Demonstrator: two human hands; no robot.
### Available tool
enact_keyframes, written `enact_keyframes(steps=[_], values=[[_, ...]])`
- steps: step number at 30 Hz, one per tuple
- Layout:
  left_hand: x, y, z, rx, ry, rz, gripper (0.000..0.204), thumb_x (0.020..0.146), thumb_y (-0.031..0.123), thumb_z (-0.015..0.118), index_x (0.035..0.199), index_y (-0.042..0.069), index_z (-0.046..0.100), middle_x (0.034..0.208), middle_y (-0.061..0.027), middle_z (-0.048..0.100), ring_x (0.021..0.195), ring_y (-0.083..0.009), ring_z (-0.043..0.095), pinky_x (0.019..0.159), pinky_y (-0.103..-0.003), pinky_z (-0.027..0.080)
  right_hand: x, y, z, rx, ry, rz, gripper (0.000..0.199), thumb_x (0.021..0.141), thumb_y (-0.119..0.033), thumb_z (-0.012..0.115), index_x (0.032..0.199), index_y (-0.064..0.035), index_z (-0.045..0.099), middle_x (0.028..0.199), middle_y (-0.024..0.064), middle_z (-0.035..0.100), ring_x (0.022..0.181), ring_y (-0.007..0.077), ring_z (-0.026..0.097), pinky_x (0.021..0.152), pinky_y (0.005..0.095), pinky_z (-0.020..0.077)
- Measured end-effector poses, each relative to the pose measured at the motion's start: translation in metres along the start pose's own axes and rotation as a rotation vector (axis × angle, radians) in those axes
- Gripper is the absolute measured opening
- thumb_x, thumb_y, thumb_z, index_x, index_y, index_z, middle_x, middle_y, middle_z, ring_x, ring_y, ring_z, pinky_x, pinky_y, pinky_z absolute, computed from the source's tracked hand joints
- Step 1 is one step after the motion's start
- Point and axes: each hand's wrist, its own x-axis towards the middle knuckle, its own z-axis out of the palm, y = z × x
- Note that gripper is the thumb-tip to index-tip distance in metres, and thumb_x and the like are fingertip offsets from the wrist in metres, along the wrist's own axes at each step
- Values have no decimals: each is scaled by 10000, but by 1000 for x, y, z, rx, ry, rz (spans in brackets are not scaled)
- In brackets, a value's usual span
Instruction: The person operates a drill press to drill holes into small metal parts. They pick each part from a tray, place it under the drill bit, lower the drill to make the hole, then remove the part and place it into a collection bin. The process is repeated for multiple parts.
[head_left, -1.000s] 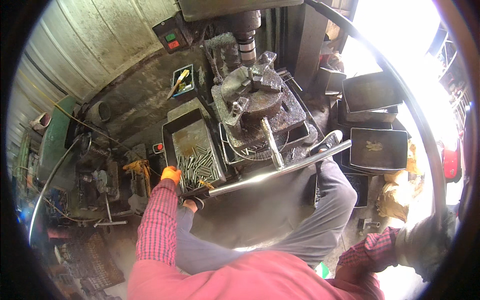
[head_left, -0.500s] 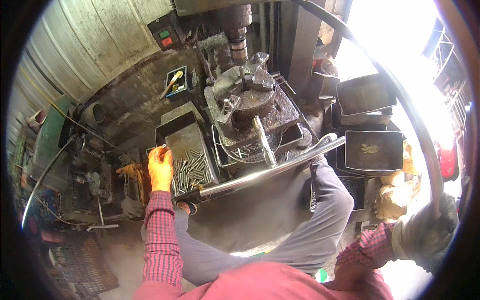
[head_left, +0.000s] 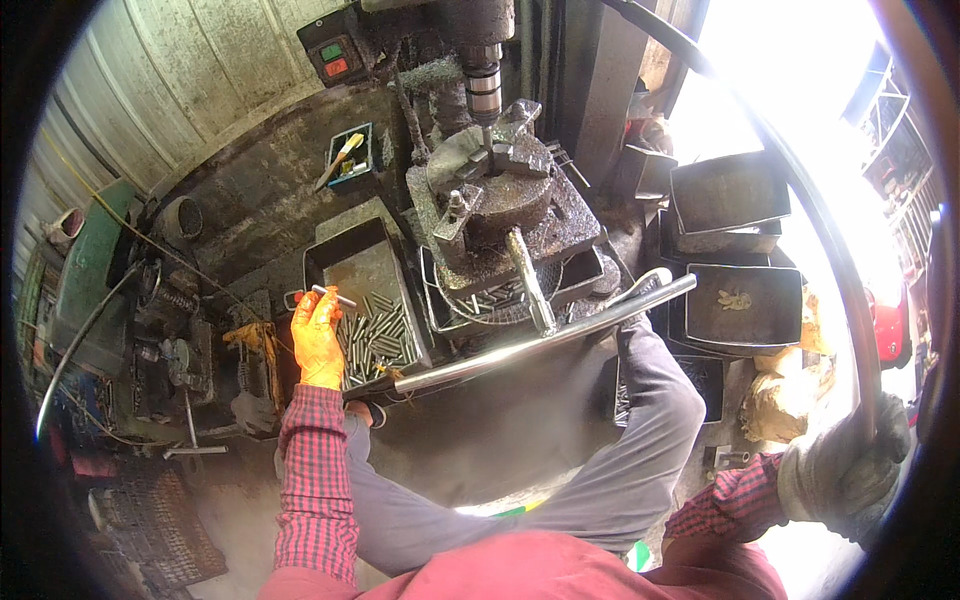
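My left hand (head_left: pixel 318 338), in an orange glove, pinches a short metal pin (head_left: pixel 336 297) between thumb and fingers. It is over the near left corner of a metal tray (head_left: pixel 352 262) where many similar pins (head_left: pixel 380 338) lie loose. At the right, my right hand (head_left: pixel 845 475), in a grey glove, is wrapped round a long dark curved lever (head_left: pixel 815 190) that arcs up toward the drill press. The drill chuck (head_left: pixel 483 92) carries a bit pointing down into the round clamping fixture (head_left: pixel 490 190); whether a workpiece sits in its jaws I cannot tell.
A shiny bar (head_left: pixel 545 337) crosses in front of the fixture, above my knees. Left of the press are a switch box (head_left: pixel 334 58) and a small bin with a brush (head_left: pixel 347 160). Stacked metal trays (head_left: pixel 745 305) stand on the right, and a green machine (head_left: pixel 90 250) is far left.
The drill chuck has come down, its bit now reaching the fixture. My left hand has turned slightly, and the pin in its fingers shows more fully. My right hand keeps its grip on the lever.
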Motion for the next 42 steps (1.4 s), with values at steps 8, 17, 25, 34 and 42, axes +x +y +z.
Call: enact_keyframes(steps=[8, 17, 25, 34, 42], values=[[15, -5, -7, -398, -32, -207, 138, 1008, 134, 743, 1100, 30, 747, 920, -2, 668, 830, -152, 639, 801, -325, 560, -17, -16, -52, -928, 625, -160, 432, 792, -356, 910, 785, -94, 566, 844, 15, 575, 833, 113, 577, 963, 316, 422], [15, 4, 10, -562, 9, -319, 148, 1020, 187, 758, 1091, 58, 755, 965, -14, 657, 857, -158, 627, 832, -340, 563, 8, 2, -66, 41, 837, -206, 399, 947, -398, 781, 669, -205, 569, 570, -57, 482, 479, 149, 472, 561, 339, 361], [14, 6, 26, -508, -35, -238, 110, 1040, 204, 763, 1116, 126, 749, 1050, 10, 745, 918, -146, 675, 839, -340, 554, 40, -1, -81, 474, 937, -133, 458, 991, -320, 723, 580, -241, 539, 445, -73, 411, 351, 172, 387, 407, 344, 325], [16, 5, 18, -498, -46, -246, 129, 1068, 223, 725, 1131, 113, 748, 1004, 10, 736, 844, -127, 671, 750, -308, 543, 48, 4, -86, 541, 1003, -276, 415, 1010, -333, 740, 651, -214, 571, 518, -73, 486, 423, 155, 453, 463, 313, 384], [19, -3, 9, -461, -37, -335, 117, 1050, 221, 741, 1098, 114, 739, 978, 4, 726, 839, -134, 663, 740, -307, 529, 45, 2, -86, 799, 876, -215, 362, 1038, -388, 740, 748, -185, 665, 622, -120, 598, 527, 69, 557, 575, 266, 482]])
